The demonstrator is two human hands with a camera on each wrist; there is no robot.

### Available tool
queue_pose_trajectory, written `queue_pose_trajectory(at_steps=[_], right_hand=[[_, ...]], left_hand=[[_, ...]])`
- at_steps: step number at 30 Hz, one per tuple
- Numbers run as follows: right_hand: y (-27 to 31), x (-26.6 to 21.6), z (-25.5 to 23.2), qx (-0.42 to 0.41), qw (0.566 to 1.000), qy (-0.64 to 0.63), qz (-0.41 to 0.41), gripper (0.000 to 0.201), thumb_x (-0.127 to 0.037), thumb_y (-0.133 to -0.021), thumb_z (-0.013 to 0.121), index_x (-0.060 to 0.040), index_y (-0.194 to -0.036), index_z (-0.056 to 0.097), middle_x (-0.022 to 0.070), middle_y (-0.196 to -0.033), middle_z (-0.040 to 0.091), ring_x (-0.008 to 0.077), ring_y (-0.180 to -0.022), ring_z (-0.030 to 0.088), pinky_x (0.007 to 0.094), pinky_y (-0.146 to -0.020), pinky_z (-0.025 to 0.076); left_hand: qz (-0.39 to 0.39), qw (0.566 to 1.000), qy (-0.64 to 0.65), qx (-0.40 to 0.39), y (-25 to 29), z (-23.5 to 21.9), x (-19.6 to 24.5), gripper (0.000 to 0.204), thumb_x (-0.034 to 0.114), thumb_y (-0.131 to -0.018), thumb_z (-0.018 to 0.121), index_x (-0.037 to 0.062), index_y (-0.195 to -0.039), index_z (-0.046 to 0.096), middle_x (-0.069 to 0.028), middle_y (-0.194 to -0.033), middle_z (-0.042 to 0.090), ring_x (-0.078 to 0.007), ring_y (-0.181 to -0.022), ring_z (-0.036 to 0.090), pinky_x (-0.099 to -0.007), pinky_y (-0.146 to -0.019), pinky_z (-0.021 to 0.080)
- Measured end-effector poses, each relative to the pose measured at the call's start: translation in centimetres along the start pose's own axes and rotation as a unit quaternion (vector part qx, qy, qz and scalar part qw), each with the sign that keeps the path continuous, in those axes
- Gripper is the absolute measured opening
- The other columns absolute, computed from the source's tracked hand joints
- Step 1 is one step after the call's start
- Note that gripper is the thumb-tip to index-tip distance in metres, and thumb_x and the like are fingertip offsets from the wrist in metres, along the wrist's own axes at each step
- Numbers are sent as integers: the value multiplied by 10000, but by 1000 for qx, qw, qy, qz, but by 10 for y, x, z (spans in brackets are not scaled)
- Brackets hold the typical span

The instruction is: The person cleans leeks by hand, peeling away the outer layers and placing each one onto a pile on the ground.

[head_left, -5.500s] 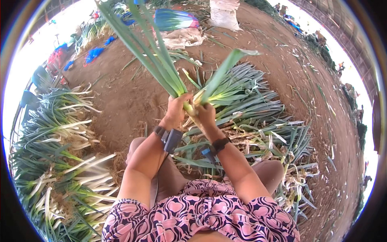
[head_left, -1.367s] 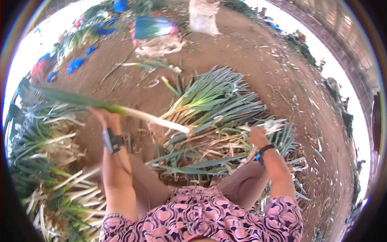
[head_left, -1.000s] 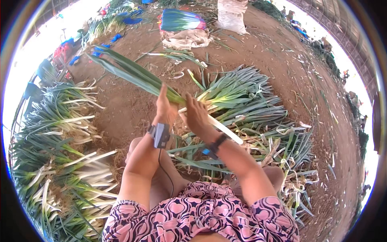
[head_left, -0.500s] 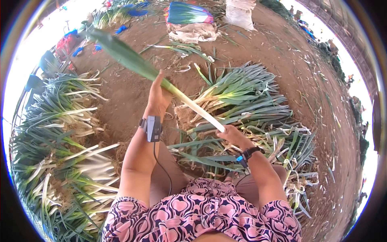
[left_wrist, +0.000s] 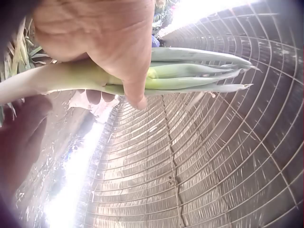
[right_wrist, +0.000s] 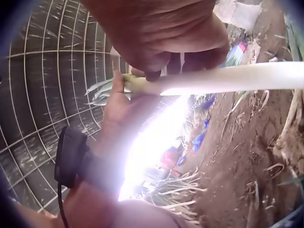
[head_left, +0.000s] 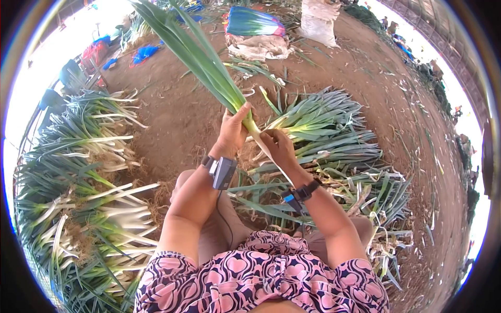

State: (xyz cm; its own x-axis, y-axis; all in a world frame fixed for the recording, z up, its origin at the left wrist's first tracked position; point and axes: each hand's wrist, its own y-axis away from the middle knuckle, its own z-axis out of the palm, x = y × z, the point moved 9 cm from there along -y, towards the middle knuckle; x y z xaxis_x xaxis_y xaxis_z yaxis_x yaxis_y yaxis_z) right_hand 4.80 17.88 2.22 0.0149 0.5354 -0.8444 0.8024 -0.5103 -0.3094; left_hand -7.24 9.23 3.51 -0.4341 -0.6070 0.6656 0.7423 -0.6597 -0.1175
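Note:
A green-leaved leek with a white shank (head_left: 209,68) slants across the middle of the head view, leaves up to the left. The left hand (head_left: 233,130) grips it where leaves meet shank, thumb across it. Just below, the right hand (head_left: 279,148) pinches the shank with curled fingers. In the left wrist view the left hand (left_wrist: 102,42) wraps the leek (left_wrist: 190,76), its leaves jutting past the thumb. The right wrist view has the right hand (right_wrist: 166,40) on the pale shank (right_wrist: 247,78), whose far end runs out of frame.
Trimmed-looking leeks with white shanks (head_left: 125,214) lie in a long pile at left. At right is a heap of leeks (head_left: 334,125), with loose leaves and dry peelings (head_left: 360,193) nearer the knees. Beyond, a wrapped leek bundle (head_left: 255,23) lies by a white sack (head_left: 318,23).
The right hand has moved from the shank's lower end up close to the left hand. The leek's leaves now point more steeply upward, and the left hand has shifted slightly right and down.

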Motion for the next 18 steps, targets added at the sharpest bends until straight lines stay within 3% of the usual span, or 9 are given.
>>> queue_pose_trajectory(at_steps=[3, 8, 11, 12, 13, 14, 16, 17, 18], right_hand=[[-7, 13, 13, -1, 995, -77, 62, 254, -238, -857, 587, -17, -965, 653, 131, -798, 621, 248, -722, 600, 358, -654, 459], [-9, 16, 6, 31, 999, 7, -6, 207, -178, -877, 530, 0, -942, 613, 151, -816, 634, 254, -705, 606, 359, -652, 465], [-14, 93, 1, 82, 994, -50, 55, 194, -163, -898, 484, 5, -910, 581, 141, -790, 631, 237, -649, 591, 341, -633, 468], [-5, 104, -2, 76, 947, -240, 200, 202, -174, -914, 470, -8, -883, 579, 113, -772, 627, 179, -613, 568, 305, -574, 457], [6, 104, -13, 109, 885, -365, 269, 203, -174, -938, 438, -28, -859, 556, 72, -741, 608, 115, -567, 529, 246, -492, 415], [12, 116, -26, 179, 821, -454, 297, 212, -175, -956, 409, -64, -806, 509, 21, -658, 538, 85, -497, 458, 218, -425, 356], [24, 171, -53, 210, 675, -631, 320, 239, -172, -967, 395, -96, -748, 457, -11, -607, 470, 80, -455, 391, 218, -400, 318], [32, 195, -81, 245, 669, -632, 304, 266, -161, -969, 387, -119, -708, 416, -24, -576, 420, 85, -441, 348, 233, -394, 303], [47, 216, -112, 287, 714, -573, 281, 196, -147, -948, 444, -91, -760, 451, -11, -586, 473, 99, -451, 404, 228, -408, 343]], left_hand=[[6, 1000, -22, 16, 0, -4, -3, 158, 145, -855, 644, 90, -949, 529, -46, -833, 583, -184, -758, 566, -327, -685, 473], [-5, 1000, -22, 2, -1, -8, -9, 163, 140, -847, 654, 89, -943, 532, -38, -813, 584, -173, -741, 570, -323, -677, 479], [-7, 1000, -26, 7, -1, -6, -2, 157, 142, -847, 653, 92, -934, 532, -42, -808, 587, -176, -736, 572, -331, -684, 484], [-7, 1000, -28, 11, -1, -8, 1, 155, 142, -847, 652, 93, -930, 531, -44, -808, 588, -178, -735, 573, -334, -688, 485], [3, 1000, -25, 14, -1, -10, 7, 152, 143, -847, 650, 93, -924, 529, -46, -808, 589, -179, -737, 574, -339, -689, 485], [13, 1000, -23, 16, -3, -12, 14, 150, 144, -847, 648, 93, -918, 526, -48, -807, 591, -180, -739, 574, -344, -691, 485], [23, 1000, -14, 13, -9, -21, 24, 168, 150, -845, 642, 95, -928, 507, -54, -808, 589, -175, -730, 570, -356, -691, 482], [50, 998, -38, 16, -6, -18, 40, 225, 170, -841, 650, 102, -969, 478, -53, -804, 581, -171, -713, 561, -355, -683, 480], [56, 997, -41, 36, -4, -22, 51, 247, 178, -838, 655, 109, -983, 466, -52, -797, 574, -168, -706, 556, -353, -675, 479]])
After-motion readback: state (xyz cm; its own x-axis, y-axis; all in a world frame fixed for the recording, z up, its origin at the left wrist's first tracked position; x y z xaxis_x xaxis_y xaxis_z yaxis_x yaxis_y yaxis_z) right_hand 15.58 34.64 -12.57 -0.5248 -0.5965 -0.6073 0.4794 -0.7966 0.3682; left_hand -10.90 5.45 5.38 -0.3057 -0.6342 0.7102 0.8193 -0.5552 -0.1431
